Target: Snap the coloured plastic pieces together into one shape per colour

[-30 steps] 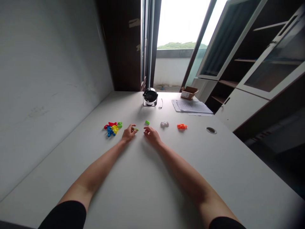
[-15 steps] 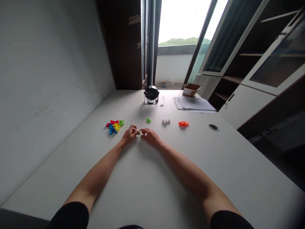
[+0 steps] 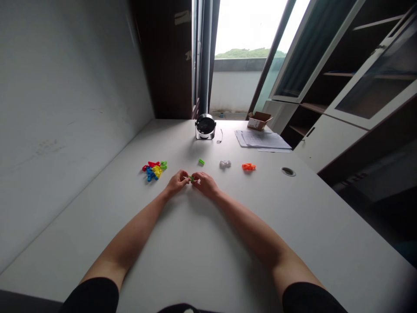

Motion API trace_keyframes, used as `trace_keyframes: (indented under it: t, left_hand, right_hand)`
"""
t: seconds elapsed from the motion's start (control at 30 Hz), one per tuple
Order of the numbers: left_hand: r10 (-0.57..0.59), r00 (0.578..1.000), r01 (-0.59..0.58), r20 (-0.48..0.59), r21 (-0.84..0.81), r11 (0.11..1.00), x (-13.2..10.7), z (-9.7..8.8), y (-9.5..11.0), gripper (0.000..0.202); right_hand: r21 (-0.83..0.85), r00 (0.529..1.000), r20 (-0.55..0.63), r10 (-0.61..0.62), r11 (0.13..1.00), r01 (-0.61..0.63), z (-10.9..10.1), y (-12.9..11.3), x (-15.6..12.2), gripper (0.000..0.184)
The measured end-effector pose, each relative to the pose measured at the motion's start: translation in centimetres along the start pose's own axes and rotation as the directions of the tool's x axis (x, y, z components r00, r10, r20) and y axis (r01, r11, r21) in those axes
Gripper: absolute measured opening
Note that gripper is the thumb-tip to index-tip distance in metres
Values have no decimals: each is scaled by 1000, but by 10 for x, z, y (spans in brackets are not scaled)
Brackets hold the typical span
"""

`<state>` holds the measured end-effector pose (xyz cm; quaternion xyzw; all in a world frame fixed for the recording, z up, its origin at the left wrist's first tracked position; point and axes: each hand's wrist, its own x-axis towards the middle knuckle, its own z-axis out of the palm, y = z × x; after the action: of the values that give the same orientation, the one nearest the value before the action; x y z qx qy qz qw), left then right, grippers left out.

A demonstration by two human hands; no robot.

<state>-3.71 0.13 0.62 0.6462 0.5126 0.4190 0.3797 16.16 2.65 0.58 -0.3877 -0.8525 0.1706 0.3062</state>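
**A Careful Pinch Is Risking A Slip**

The person's left hand (image 3: 177, 182) and right hand (image 3: 206, 184) are meeting above the white surface (image 3: 260, 226), and their fingers (image 3: 184, 177) are nearly closed, pinching a small green plastic piece (image 3: 192, 178) between them. The fingers are hiding how firm the hold is. If the grip is loosening, the piece could be slipping and dropping toward the pile of colored plastic pieces (image 3: 153, 171).

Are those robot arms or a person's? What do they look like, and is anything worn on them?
They are a person's arms. The left hand and right hand are bare, with no gloves, watches or cables showing. The forearms are bare too, and a black left sleeve and black right sleeve show nearest the camera.
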Motion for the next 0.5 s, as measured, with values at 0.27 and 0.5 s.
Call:
trace_keyframes:
  t: [0.27, 0.5]
  left_hand:
    - [115, 993, -119, 29, 198, 973, -5, 3, 8, 27]
    - [134, 991, -132, 15, 295, 946, -4, 3, 9, 26]
  right_hand:
    - [2, 997, -20, 80, 997, -80, -1, 2, 2, 9]
    - [10, 998, -8, 69, 998, -69, -1, 5, 3, 24]
